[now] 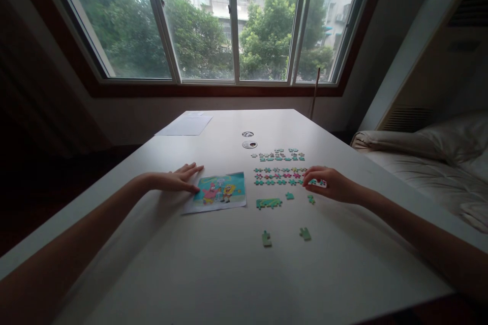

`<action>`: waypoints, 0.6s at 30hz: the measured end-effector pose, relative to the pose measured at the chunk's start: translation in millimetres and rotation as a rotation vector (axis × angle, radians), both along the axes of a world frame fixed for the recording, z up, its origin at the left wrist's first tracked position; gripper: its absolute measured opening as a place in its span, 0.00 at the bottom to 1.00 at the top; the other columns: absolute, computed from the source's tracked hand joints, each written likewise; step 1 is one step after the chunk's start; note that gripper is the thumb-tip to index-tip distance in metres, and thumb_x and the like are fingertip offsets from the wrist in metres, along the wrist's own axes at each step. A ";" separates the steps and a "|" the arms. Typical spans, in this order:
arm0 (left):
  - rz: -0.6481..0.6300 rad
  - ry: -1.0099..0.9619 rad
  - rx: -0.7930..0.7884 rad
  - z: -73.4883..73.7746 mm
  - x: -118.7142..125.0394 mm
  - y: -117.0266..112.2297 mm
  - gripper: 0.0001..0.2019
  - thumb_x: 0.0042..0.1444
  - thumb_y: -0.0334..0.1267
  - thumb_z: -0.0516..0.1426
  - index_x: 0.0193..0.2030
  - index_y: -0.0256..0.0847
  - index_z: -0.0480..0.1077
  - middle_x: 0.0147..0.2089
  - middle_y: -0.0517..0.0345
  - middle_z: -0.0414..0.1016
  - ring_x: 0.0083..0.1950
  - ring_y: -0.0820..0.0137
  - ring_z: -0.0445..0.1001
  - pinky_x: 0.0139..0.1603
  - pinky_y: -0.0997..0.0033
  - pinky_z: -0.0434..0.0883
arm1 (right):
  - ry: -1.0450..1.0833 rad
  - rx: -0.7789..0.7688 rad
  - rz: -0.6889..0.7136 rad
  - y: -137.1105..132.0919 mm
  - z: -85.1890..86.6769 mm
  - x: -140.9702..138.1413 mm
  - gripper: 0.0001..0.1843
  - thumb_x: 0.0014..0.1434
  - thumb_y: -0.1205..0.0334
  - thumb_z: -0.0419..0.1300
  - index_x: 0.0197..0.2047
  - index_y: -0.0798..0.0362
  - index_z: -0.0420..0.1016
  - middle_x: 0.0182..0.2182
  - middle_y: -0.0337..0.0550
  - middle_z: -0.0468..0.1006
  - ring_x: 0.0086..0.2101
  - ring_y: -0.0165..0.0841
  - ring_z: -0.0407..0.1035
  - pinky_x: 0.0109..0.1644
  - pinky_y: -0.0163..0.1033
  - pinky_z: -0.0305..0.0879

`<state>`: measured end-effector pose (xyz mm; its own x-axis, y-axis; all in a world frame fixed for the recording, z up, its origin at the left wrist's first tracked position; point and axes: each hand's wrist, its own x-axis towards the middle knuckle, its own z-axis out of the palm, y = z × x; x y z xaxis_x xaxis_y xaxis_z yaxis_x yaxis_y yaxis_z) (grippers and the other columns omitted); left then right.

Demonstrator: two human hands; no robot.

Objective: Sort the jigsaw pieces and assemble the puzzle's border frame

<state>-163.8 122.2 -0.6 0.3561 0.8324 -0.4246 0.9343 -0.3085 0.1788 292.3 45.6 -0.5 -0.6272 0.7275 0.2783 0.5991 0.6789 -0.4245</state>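
My left hand (178, 180) lies flat on the table with its fingers spread. Its thumb rests at the left edge of a picture sheet (233, 190) showing cartoon figures on a turquoise ground. My right hand (324, 183) is curled over the right end of the rows of puzzle pieces (270, 176). Its thumb and fingertips come together on a puzzle piece there, partly hidden by the fingers. Several pieces joined into a green strip (269, 203) lie below the rows. Nearer to me are two loose green pieces, one on the left (266, 238) and one on the right (305, 234).
All of this is on a white table (213, 269). Two round items (249, 145) lie beyond the puzzle rows, and white paper (185, 125) is at the far left corner. A window stands behind, and a pale cushioned seat (427, 162) is on the right.
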 end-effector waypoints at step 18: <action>-0.031 -0.153 0.161 -17.6 9.5 6.9 0.37 0.51 0.62 0.46 0.64 0.46 0.48 0.68 0.49 0.39 0.67 0.53 0.37 0.61 0.50 0.45 | -0.023 0.031 -0.023 -5.3 0.6 5.5 0.11 0.57 0.56 0.53 0.35 0.53 0.73 0.34 0.46 0.74 0.35 0.32 0.68 0.40 0.37 0.65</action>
<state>-154.3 129.1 -18.2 0.4324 0.8728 -0.2262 0.8898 -0.3724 0.2638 297.9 40.3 0.1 -0.6168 0.7331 0.2866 0.6242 0.6774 -0.3893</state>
